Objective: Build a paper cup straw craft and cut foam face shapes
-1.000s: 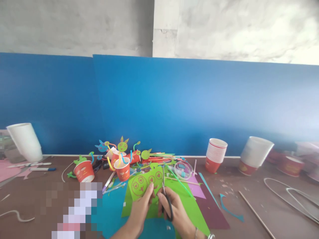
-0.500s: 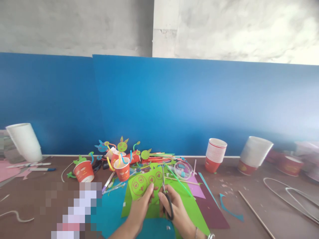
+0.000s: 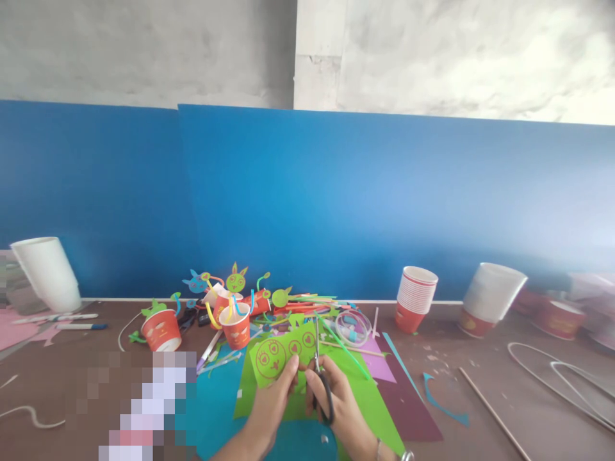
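Observation:
My left hand [image 3: 275, 394] pinches the lower edge of a piece of green paper [image 3: 283, 368] drawn with a round face and smaller circles holding hearts. In my right hand [image 3: 339, 397] is a pair of scissors [image 3: 327, 400] with dark handles. Their blades point up, at the right edge of the paper beside the last small circle. Whether the blades are parted is hard to make out. Both hands are above a larger green sheet [image 3: 369, 410], which overlaps a blue sheet [image 3: 214, 410].
Decorated red paper cups [image 3: 236, 333] stand behind on the left, near a pile of coloured straws [image 3: 312, 304]. A cup stack [image 3: 416, 298] is at the back right. A clear tape roll [image 3: 353, 328], purple paper [image 3: 377, 362] and a wooden stick [image 3: 494, 413] lie to the right.
The green paper and the scissors have shifted slightly to the right and a little down. Both hands keep their grips; the cups and sheets around them stay put.

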Motion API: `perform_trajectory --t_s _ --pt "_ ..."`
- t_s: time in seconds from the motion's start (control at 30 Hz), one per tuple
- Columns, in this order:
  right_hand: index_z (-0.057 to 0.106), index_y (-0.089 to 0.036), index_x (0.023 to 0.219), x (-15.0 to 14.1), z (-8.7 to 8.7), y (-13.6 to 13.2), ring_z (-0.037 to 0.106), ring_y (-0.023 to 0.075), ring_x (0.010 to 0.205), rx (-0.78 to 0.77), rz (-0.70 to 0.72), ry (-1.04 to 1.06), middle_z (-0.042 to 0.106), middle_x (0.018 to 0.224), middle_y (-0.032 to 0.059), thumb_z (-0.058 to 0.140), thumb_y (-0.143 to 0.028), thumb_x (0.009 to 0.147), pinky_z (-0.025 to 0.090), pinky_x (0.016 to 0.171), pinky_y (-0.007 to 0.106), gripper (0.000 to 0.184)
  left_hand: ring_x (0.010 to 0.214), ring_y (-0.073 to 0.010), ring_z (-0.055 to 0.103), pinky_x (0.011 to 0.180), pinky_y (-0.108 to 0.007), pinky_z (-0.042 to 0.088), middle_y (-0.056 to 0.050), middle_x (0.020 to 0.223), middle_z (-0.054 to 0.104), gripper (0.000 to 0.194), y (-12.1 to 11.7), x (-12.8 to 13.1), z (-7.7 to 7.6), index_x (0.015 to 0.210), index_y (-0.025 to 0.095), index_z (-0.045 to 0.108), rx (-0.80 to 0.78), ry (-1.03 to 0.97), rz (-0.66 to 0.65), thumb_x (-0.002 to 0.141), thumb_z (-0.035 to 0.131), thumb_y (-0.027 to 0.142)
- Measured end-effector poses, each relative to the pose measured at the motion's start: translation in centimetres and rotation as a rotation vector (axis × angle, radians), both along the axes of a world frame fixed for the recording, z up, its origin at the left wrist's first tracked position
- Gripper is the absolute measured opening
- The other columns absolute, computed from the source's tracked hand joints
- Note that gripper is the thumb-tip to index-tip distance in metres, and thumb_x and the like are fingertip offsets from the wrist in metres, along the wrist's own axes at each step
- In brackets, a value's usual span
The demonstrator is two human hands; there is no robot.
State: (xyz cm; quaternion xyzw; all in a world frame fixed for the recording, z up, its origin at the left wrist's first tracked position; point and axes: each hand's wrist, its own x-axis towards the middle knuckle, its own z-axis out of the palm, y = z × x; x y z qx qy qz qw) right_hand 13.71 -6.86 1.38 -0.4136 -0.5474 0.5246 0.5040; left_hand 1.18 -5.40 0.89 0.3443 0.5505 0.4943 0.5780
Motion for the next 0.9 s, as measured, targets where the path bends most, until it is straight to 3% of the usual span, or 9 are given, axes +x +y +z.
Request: perform_trajectory --t_s 0.2,0.9 --pt "0.044 -0.02 0.083 -0.04 0.01 0.02 0.046 0.008 0.045 -0.008 -0.016 0.03 0.049 0.053 -0.0061 0.054 -0.058 0.082 0.03 0.04 0.017 0.04 0.065 -0.0182 0.058 0.062 -0.027 0.045 -0.002 0.062 0.064 0.044 -0.05 0.14 0.05 0.069 0.017 0.069 0.115 -0.027 0.03 0.055 0.074 0.058" --pt "0.047 -0.018 0.086 0.1 -0.08 0.27 0.042 0.0053 0.038 0.005 -0.017 0.03 0.045 0.049 -0.0082 0.054 -0.06 0.081 0.027 0.036 0.016 0.043 0.068 -0.0205 0.059 0.065 -0.029 0.046 -0.001 0.056 0.061 0.041 0.27 0.0 -0.36 0.067 0.018 0.069 0.075 -0.014 0.018 0.057 0.073 0.058"
